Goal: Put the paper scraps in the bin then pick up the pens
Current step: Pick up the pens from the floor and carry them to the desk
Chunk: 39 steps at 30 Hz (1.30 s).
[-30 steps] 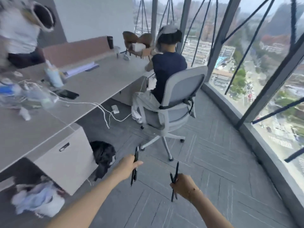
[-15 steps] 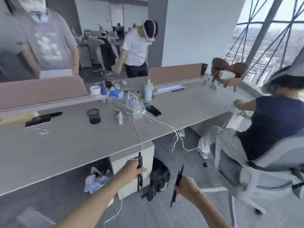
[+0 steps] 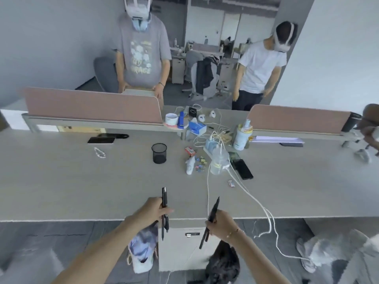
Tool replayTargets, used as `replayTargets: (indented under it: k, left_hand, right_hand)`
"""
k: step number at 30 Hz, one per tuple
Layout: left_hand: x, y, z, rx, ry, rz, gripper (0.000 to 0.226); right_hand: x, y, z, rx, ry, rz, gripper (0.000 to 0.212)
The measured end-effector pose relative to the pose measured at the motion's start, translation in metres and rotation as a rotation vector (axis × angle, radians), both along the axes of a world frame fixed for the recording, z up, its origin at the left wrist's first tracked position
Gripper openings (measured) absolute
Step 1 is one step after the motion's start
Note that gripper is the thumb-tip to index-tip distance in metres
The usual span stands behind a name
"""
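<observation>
Desk (image 3: pixel 82 181) ahead; both hands grip blk pens, L (image 3: pixel 152 210), R (image 3: pixel 220 223).

View swung left from the window wall and seated person to face the long grey desk (image 3: pixel 61 181) square-on. Left hand (image 3: pixel 152 210) with its black pens (image 3: pixel 164 212) and right hand (image 3: pixel 222 223) with its black pens (image 3: pixel 211 220), earlier over the floor, now reach the desk's near edge. Black mesh pen cup (image 3: pixel 159 153) came into view straight ahead.
</observation>
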State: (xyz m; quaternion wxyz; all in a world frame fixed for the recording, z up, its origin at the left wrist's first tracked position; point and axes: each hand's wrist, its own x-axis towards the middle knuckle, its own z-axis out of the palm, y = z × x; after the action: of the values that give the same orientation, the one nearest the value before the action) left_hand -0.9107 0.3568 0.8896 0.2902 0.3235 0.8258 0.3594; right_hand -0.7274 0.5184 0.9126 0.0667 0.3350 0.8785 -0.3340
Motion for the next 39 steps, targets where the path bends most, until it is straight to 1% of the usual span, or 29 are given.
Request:
replayTargets:
  k: [2, 4, 7, 10, 13, 15, 18, 19, 23, 25, 29, 30, 33, 36, 39]
  left_hand:
    - [-0.016, 0.015, -0.001, 0.008, 0.02, 0.051, 0.043]
    - [-0.035, 0.025, -0.004, 0.004, 0.039, 0.105, 0.038]
    - [-0.064, 0.037, -0.003, 0.022, 0.015, 0.187, 0.028]
    - [-0.094, 0.052, 0.005, 0.023, 0.026, 0.222, 0.023]
    - [-0.125, 0.066, 0.009, 0.042, 0.008, 0.24, 0.018]
    - [-0.146, 0.074, 0.008, 0.02, 0.026, 0.226, 0.02]
    - [-0.183, 0.083, 0.003, 0.004, 0.022, 0.212, 0.026]
    - [-0.197, 0.087, 0.002, 0.003, 0.025, 0.208, 0.026]
    - [-0.254, 0.114, 0.008, 0.011, 0.066, 0.186, 0.023]
    - [-0.287, 0.131, 0.014, 0.02, 0.083, 0.183, 0.023]
    - [-0.351, 0.168, 0.021, 0.064, 0.109, 0.212, 0.024]
    - [-0.365, 0.177, 0.021, 0.067, 0.108, 0.208, 0.026]
    - [-0.399, 0.2, 0.009, 0.048, 0.089, 0.166, 0.027]
    - [-0.426, 0.215, -0.019, -0.013, 0.063, 0.113, 0.027]
    - [-0.437, 0.224, -0.043, -0.044, 0.054, 0.059, 0.025]
  right_hand:
    - [-0.029, 0.023, 0.003, 0.004, 0.036, 0.026, 0.022]
    - [-0.058, 0.042, 0.006, 0.013, 0.059, 0.065, 0.025]
    - [-0.095, 0.063, 0.009, 0.011, 0.046, 0.131, 0.018]
    - [-0.129, 0.082, 0.006, -0.029, 0.046, 0.168, 0.021]
    - [-0.162, 0.097, 0.005, -0.09, 0.055, 0.159, 0.027]
    - [-0.185, 0.105, 0.001, -0.105, 0.048, 0.163, 0.027]
    - [-0.223, 0.116, -0.005, -0.095, 0.011, 0.175, 0.015]
    - [-0.237, 0.12, -0.007, -0.087, 0.017, 0.173, 0.014]
    - [-0.295, 0.136, -0.007, -0.056, 0.063, 0.146, 0.029]
    - [-0.328, 0.146, -0.002, -0.025, 0.102, 0.121, 0.031]
    - [-0.396, 0.167, 0.01, -0.044, 0.16, 0.028, 0.017]
    - [-0.411, 0.171, 0.01, -0.054, 0.167, 0.004, 0.017]
    - [-0.453, 0.179, 0.003, -0.07, 0.129, -0.021, 0.014]
    - [-0.488, 0.184, -0.017, -0.061, 0.099, -0.023, 0.029]
    - [-0.51, 0.187, -0.042, -0.064, 0.036, 0.018, 0.028]
